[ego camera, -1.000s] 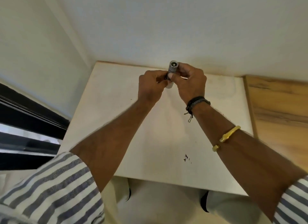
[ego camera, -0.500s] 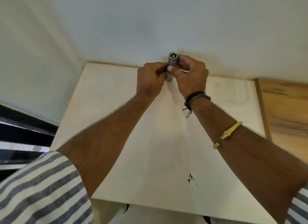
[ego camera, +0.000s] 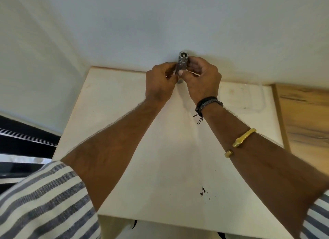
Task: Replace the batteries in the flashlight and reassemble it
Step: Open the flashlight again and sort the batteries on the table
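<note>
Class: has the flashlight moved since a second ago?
Yes. The flashlight now stands higher above the far edge of the table, against the wall: lifted or moved farther off.

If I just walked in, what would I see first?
A small silver flashlight, held upright between the left hand and the right hand above the far edge of a pale table. Next, the gold bangle shining on the right forearm.
</note>
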`<state>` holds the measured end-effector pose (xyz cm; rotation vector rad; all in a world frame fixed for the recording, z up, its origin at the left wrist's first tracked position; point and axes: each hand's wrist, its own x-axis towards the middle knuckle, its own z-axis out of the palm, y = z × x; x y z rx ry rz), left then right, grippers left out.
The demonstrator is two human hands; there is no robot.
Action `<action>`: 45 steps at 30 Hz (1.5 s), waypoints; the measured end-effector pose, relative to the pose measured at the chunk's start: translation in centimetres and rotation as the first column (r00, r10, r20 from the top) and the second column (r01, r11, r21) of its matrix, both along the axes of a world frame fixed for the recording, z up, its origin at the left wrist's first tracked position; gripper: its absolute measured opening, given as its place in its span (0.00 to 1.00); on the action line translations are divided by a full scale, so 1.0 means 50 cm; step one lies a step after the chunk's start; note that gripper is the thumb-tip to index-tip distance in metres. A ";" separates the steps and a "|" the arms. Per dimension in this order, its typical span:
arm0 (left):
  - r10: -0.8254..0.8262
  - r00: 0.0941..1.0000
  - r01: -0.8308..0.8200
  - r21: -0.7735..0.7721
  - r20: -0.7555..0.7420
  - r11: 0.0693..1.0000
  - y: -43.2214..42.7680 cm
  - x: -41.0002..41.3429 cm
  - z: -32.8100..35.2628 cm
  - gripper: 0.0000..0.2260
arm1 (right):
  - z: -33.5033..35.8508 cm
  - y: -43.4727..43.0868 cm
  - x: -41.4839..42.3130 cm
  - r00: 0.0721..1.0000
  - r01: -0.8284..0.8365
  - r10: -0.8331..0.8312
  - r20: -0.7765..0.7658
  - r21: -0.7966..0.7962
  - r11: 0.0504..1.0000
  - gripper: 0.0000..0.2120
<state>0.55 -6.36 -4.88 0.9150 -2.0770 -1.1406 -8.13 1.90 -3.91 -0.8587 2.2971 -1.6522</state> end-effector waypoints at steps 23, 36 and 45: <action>-0.223 0.975 0.224 0.048 -0.025 0.973 0.477 0.118 0.039 0.09 | 0.052 0.519 0.092 0.950 0.268 -0.258 0.175 -0.040 0.962 0.08; -0.453 0.764 0.598 -0.242 0.459 0.764 0.522 0.070 -0.026 0.14 | -0.021 0.621 0.069 0.942 0.309 -0.334 -0.036 0.479 0.822 0.11; -0.436 0.705 0.669 -0.320 0.560 0.671 0.493 0.072 -0.021 0.10 | -0.033 0.595 0.071 0.962 0.254 -0.265 -0.070 0.594 0.763 0.13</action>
